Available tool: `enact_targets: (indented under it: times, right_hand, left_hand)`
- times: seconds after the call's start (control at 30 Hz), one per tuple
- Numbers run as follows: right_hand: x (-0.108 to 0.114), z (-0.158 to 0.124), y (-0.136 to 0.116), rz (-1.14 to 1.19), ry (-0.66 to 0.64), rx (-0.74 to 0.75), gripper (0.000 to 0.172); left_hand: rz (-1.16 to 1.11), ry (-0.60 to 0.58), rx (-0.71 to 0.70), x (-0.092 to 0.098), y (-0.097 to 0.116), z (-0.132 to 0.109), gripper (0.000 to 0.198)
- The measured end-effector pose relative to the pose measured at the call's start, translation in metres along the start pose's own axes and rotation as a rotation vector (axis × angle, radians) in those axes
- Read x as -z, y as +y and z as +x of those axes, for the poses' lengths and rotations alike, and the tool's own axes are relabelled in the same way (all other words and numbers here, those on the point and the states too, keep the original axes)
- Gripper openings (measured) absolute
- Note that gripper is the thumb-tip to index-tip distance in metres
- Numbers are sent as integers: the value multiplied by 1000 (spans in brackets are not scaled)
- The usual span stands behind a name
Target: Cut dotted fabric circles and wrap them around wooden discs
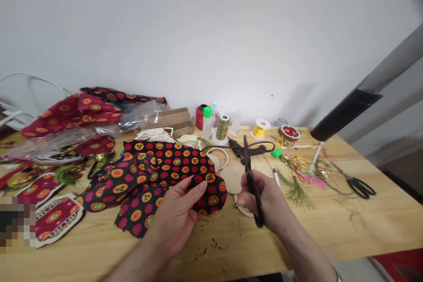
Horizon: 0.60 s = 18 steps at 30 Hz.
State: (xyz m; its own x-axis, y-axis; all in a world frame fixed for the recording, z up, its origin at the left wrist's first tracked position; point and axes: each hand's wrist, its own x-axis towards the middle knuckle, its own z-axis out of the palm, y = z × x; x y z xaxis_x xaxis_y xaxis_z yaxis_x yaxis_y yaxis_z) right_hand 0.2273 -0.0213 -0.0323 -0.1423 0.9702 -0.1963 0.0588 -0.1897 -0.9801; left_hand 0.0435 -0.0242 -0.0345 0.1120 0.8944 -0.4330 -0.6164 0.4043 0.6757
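A black fabric (178,161) with red and orange flower dots spreads over the left middle of the table. My left hand (180,211) pinches its right part between thumb and fingers, lifting that edge a little. In my right hand (264,198) is a pair of black-handled scissors (248,163), blades pointing up and away, to the right of the fabric and apart from it. The blades look closed together. Below the fabric's edge, small dark scraps (213,246) lie on the wood. Pale wooden discs (230,179) lie partly behind the fabric and my right hand.
Behind are a black glue gun (238,150), an olive thread spool (223,128), a green-capped bottle (207,123) and a yellow cord spool (260,128). Another pair of scissors (361,188), green tassels (295,189) and loose threads lie right. Patterned wooden-framed pieces (59,218) and maroon fabric (76,114) are left.
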Motion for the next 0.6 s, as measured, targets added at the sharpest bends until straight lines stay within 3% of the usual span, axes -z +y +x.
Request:
enact_targets:
  times: [0.2, 0.33, 0.6]
  right_hand:
    - [18, -10, -20, -454, -117, 185, 49]
    - [18, -13, -31, -786, -131, 153, 38]
    - [5, -17, -33, -1063, -56, 259, 43]
  left_hand:
    - [150, -14, -7, -7, 4, -4, 20]
    - [179, -40, -3, -10, 6, -6, 18]
    - [196, -48, -24, -13, 7, -7, 19]
